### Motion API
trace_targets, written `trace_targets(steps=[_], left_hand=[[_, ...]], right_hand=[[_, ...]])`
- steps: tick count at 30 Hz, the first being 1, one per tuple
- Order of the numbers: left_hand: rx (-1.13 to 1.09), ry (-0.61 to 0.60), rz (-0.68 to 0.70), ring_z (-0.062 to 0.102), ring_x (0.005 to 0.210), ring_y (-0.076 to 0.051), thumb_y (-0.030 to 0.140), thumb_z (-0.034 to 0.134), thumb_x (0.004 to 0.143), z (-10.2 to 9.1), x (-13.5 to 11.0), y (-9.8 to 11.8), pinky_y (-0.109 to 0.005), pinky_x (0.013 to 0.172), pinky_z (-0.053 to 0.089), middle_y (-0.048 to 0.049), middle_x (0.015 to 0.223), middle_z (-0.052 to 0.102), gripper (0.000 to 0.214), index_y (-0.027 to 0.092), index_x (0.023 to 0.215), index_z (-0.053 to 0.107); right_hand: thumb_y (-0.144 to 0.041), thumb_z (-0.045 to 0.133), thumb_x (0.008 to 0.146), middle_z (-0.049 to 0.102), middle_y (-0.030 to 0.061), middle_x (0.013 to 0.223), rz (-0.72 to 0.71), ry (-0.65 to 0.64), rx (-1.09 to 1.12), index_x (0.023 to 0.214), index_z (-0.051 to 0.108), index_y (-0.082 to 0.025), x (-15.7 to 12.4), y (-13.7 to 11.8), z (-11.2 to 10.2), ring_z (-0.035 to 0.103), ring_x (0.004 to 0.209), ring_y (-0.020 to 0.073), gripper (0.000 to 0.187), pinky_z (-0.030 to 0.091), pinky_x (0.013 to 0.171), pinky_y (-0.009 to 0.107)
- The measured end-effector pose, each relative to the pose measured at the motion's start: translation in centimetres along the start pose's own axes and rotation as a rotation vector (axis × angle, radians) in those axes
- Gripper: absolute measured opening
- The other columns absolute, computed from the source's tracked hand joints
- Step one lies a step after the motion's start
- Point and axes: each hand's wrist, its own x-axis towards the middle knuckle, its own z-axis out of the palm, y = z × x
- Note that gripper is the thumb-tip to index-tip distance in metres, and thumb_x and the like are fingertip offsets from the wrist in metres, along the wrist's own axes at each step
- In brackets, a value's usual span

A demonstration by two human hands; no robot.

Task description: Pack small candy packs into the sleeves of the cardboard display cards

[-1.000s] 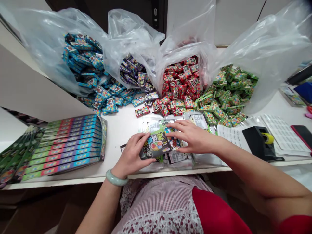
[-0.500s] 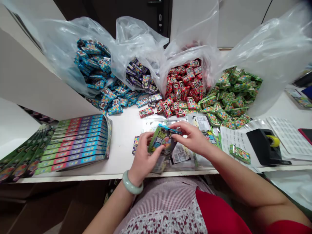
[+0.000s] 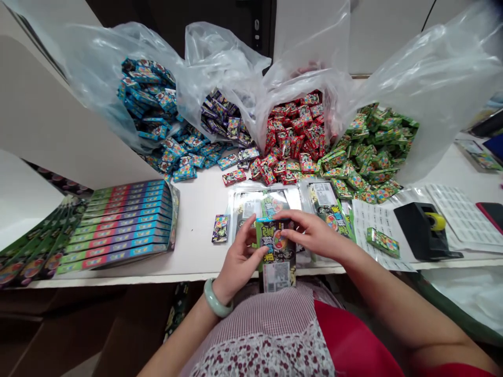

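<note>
Both hands hold a printed green and black packet [image 3: 276, 255] upright over the near table edge. My left hand [image 3: 238, 261] grips its left side, fingers curled. My right hand [image 3: 311, 234] pinches its top right, where a small blue box [image 3: 264, 220] pokes out of the top. More flat packets [image 3: 255, 203] lie on the white table [image 3: 196, 209] just beyond. A single purple box [image 3: 220, 229] lies to the left of the hands, and a green box [image 3: 382, 242] to the right.
Four clear plastic bags spill small boxes at the back: blue [image 3: 151, 104], purple [image 3: 223, 118], red [image 3: 294, 133], green [image 3: 371, 144]. Stacked long cartons [image 3: 126, 222] sit at the left. A black tape dispenser [image 3: 422, 230], sticker sheets [image 3: 461, 214] and a phone [image 3: 493, 212] lie at the right.
The packet has been lifted off the pile and turned upright nearer my body. The purple box is uncovered on the left and a green box now lies on the sheets at the right.
</note>
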Motion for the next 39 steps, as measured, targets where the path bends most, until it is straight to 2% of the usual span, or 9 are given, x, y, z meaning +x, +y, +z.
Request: trace_targets(steps=[8, 13, 16, 20, 24, 27, 30, 34, 39], left_hand=[[-0.043, -0.09, -0.006, 0.057, 0.113, -0.02, 0.023, 0.063, 0.084, -0.6, -0.2, -0.2, -0.031, 0.087, 0.053, -0.0038, 0.129, 0.055, 0.058, 0.036, 0.134, 0.038], [-0.025, -0.093, 0.001, 0.058, 0.11, -0.017, 0.02, 0.063, 0.084, -1.4, 0.1, 0.2, -0.026, 0.086, 0.052, -0.0016, 0.125, 0.057, 0.053, 0.036, 0.13, 0.041], [-0.012, -0.116, 0.018, 0.058, 0.109, -0.017, 0.02, 0.063, 0.084, -1.5, 0.1, 0.2, -0.026, 0.085, 0.052, -0.0023, 0.125, 0.056, 0.054, 0.035, 0.13, 0.04], [0.047, -0.068, 0.079, 0.058, 0.107, -0.017, 0.021, 0.061, 0.086, -1.3, 0.4, 0.4, -0.028, 0.086, 0.052, -0.0044, 0.124, 0.054, 0.047, 0.032, 0.128, 0.045], [0.129, 0.141, 0.282, 0.056, 0.109, -0.016, 0.02, 0.056, 0.088, -0.4, 1.6, 1.2, -0.03, 0.095, 0.047, -0.0041, 0.111, 0.061, 0.016, 0.023, 0.104, 0.061], [0.127, 0.244, 0.331, 0.06, 0.098, -0.014, 0.018, 0.057, 0.088, 0.2, 2.5, 1.7, -0.028, 0.091, 0.048, -0.0032, 0.098, 0.066, 0.005, 0.02, 0.086, 0.062], [0.09, 0.258, 0.294, 0.062, 0.092, -0.013, 0.019, 0.06, 0.086, 0.5, 2.9, 1.8, -0.027, 0.085, 0.05, -0.0031, 0.094, 0.067, 0.001, 0.02, 0.086, 0.061], [-0.017, 0.25, 0.254, 0.065, 0.087, -0.014, 0.018, 0.062, 0.085, 0.1, 2.9, 1.8, -0.029, 0.081, 0.052, -0.0021, 0.093, 0.068, 0.026, 0.024, 0.108, 0.053], [0.182, 0.098, 0.352, 0.062, 0.087, -0.015, 0.02, 0.068, 0.08, -1.0, 3.5, 2.3, -0.028, 0.078, 0.051, -0.004, 0.089, 0.065, 0.01, 0.02, 0.09, 0.065]], right_hand=[[-0.024, 0.058, 0.087, 0.066, 0.0015, 0.112, -0.056, -0.05, 0.01, 0.117, 0.06, -0.031, 0.2, 0.5, 0.4, 0.061, 0.099, 0.0176, 0.031, 0.05, 0.085, 0.034], [-0.024, 0.063, 0.084, 0.061, 0.0041, 0.116, -0.009, 0.398, 0.302, 0.126, 0.049, -0.033, -1.1, 1.8, 3.6, 0.063, 0.094, 0.0157, 0.046, 0.053, 0.078, 0.032], [-0.028, 0.066, 0.081, 0.064, 0.0022, 0.1, 0.05, 0.542, 0.433, 0.114, 0.056, -0.029, -1.6, 2.2, 4.5, 0.064, 0.081, 0.0137, 0.034, 0.054, 0.072, 0.029], [-0.029, 0.059, 0.086, 0.064, 0.0035, 0.095, 0.031, 0.48, 0.33, 0.099, 0.064, -0.023, -1.2, 1.8, 3.6, 0.062, 0.082, 0.0137, 0.015, 0.051, 0.074, 0.029], [-0.031, 0.059, 0.086, 0.062, 0.0036, 0.091, 0.022, 0.35, 0.371, 0.081, 0.06, -0.02, 0.0, 1.4, 1.8, 0.059, 0.085, 0.0143, 0.012, 0.049, 0.072, 0.029], [-0.028, 0.063, 0.082, 0.06, 0.0013, 0.087, 0.077, 0.28, 0.509, 0.094, 0.058, -0.022, 0.8, 1.3, 1.0, 0.058, 0.076, 0.0122, 0.014, 0.049, 0.064, 0.026], [-0.026, 0.06, 0.085, 0.06, 0.0029, 0.092, 0.031, 0.216, 0.403, 0.098, 0.061, -0.022, 0.9, 1.1, 0.5, 0.058, 0.08, 0.0125, 0.014, 0.049, 0.064, 0.026], [-0.026, 0.062, 0.084, 0.059, 0.0045, 0.099, -0.099, 0.177, 0.23, 0.084, 0.061, -0.021, 0.7, 0.4, 0.1, 0.058, 0.091, 0.0144, 0.005, 0.049, 0.066, 0.025], [-0.023, 0.064, 0.081, 0.061, 0.0029, 0.091, -0.041, 0.164, 0.151, 0.083, 0.059, -0.02, 1.3, -0.4, 0.1, 0.058, 0.085, 0.0134, 0.006, 0.047, 0.066, 0.026]])
